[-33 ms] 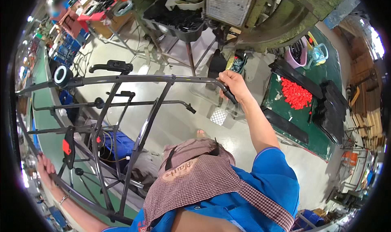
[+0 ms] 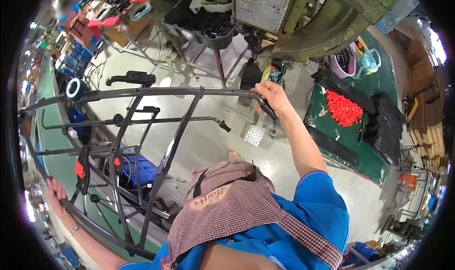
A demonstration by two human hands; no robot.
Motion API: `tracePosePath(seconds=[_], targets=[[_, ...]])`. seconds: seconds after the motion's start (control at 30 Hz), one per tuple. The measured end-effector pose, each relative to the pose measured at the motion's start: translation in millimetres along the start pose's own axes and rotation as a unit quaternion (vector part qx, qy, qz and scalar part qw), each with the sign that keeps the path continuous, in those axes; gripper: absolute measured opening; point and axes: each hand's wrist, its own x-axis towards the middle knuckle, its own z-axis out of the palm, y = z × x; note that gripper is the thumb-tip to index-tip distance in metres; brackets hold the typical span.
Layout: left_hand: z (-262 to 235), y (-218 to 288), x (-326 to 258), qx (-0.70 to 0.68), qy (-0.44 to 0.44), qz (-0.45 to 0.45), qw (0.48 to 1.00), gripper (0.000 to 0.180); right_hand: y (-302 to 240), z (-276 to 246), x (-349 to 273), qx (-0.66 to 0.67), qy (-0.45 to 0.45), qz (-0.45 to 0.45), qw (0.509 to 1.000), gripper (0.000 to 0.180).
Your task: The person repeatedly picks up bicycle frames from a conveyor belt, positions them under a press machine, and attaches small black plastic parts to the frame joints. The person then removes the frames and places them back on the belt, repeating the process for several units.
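Observation:
A large dark tubular metal frame (image 2: 172, 146) with crossing bars spans the left half of the view, over the green bench and the floor. My right hand (image 2: 272, 98) is closed round its upper bar, near the bent end with the black tip. At the lower left, my left hand (image 2: 58, 194) wraps the frame's outer tube, its fingers partly hidden. Red clips sit on a black joint piece (image 2: 83, 170) of the frame. A black part with a white ring (image 2: 74, 88) sits on the upper bar, and a black handle-like piece (image 2: 131, 78) shows just beyond that bar.
A green table (image 2: 303, 163) at the right carries a red heap of small parts (image 2: 344, 108), black panels (image 2: 385, 128) and a pink basket (image 2: 346, 64). A green machine (image 2: 327, 30) stands ahead, beside a black bin (image 2: 199, 30) of dark parts. A long green bench (image 2: 50, 123) runs at the left.
The frame's left part and my left hand have shifted very slightly to the right. My right hand keeps its hold in nearly the same place.

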Motion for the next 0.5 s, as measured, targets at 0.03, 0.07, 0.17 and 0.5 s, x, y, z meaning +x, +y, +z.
tracePosePath(seconds=[0.03,0.07,0.17,0.5], targets=[[36.2,-11.5,12.3,-0.013,0.019,-0.018,1.0,0.026,-6.7,-8.7,0.5,-0.006,0.009,-0.006,1.0,0.025],[25.3,-31.4,33.7,-0.05,-0.022,-0.034,0.998,0.025,-12.3,-15.1,1.4,-0.022,0.011,-0.007,1.0,0.026],[52.7,-72.7,78.0,-0.069,-0.036,-0.072,0.994,0.024,-33.7,-27.5,0.8,-0.053,0.069,-0.002,0.996,0.028],[122.4,-211.9,236.9,-0.15,-0.195,-0.197,0.949,0.022,-84.3,-36.2,-8.0,-0.154,0.192,-0.013,0.969,0.021]])
